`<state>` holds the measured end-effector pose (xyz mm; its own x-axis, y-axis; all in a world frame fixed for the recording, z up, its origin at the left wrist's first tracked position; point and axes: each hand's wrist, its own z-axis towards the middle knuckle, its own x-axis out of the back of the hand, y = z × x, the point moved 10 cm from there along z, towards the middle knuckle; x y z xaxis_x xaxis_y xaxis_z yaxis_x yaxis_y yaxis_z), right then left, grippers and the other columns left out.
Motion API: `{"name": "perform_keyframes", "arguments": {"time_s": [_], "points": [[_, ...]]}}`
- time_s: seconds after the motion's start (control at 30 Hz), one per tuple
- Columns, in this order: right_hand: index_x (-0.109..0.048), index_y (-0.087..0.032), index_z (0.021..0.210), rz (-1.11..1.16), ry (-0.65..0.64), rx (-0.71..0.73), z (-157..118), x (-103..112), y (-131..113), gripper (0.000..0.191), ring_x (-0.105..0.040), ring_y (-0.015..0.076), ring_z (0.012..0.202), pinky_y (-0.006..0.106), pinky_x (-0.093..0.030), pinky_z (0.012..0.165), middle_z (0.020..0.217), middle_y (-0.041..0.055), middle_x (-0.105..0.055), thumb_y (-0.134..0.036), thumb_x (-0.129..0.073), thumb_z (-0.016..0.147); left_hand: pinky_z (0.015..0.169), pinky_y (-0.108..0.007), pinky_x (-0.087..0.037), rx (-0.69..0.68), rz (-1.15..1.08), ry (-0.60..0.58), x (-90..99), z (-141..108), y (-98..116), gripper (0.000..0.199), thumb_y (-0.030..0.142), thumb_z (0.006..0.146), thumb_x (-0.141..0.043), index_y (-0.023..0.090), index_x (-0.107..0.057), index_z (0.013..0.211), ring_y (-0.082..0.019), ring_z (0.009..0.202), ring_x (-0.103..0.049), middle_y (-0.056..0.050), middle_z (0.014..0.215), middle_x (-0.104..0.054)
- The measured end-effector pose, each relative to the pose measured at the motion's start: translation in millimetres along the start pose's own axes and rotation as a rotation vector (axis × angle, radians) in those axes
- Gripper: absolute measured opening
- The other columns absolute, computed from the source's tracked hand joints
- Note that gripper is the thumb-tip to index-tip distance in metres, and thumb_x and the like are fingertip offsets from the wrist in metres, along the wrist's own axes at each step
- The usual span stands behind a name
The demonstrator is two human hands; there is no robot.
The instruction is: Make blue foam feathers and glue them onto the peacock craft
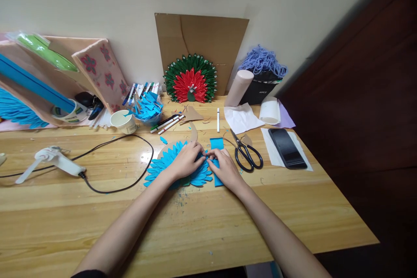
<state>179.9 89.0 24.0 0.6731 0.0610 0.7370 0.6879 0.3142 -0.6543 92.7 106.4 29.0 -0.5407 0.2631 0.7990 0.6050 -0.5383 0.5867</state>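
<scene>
A fan-shaped craft piece with layered blue petals (163, 164) lies on the table, over a curved brown cardboard backing (193, 131). My left hand (187, 160) rests across it, fingers closed at its right edge. Facing it, my right hand (225, 167) is also closed, its fingertips meeting those of the left. A bit of blue petal shows between them, though the fingers partly cover it. Under and beyond the right hand lies a flat blue strip (216, 143). Black-handled scissors (248, 156) lie spread to the right.
A white glue gun (58, 160) with a looping black cord sits left. Behind are a paper cup (124, 122), a tub of blue pieces (148, 108), markers (171, 125) and a red-green peacock craft (190, 80) against cardboard. A phone (287, 148) lies right, near a pink bottle (239, 87).
</scene>
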Motion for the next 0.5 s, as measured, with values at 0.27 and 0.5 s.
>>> {"name": "perform_keyframes", "arguments": {"time_s": [0.27,0.5], "points": [[-0.054,-0.021,0.096,0.025,-0.005,0.03,0.5,0.6,1.3,0.017,-0.05,0.0219,0.087,0.035,-0.044,0.078,0.079,0.0038,-0.06,-0.015,-0.053,0.08,0.082,-0.034,-0.04,0.003,-0.02,-0.007,0.4,0.1,1.2,0.012,0.026,0.084,-0.045,0.019,-0.054,0.09,-0.02,0.093,-0.05,-0.006,0.097,-0.055],[-0.054,-0.021,0.095,0.058,0.0,0.038,1.2,0.2,1.4,0.016,-0.05,0.022,0.087,0.035,-0.043,0.078,0.079,0.0035,-0.06,-0.015,-0.053,0.08,0.081,-0.033,-0.04,-0.008,0.007,-0.001,-0.6,0.3,1.8,0.013,0.027,0.085,-0.045,0.019,-0.053,0.09,-0.02,0.092,-0.05,-0.006,0.097,-0.054]]}}
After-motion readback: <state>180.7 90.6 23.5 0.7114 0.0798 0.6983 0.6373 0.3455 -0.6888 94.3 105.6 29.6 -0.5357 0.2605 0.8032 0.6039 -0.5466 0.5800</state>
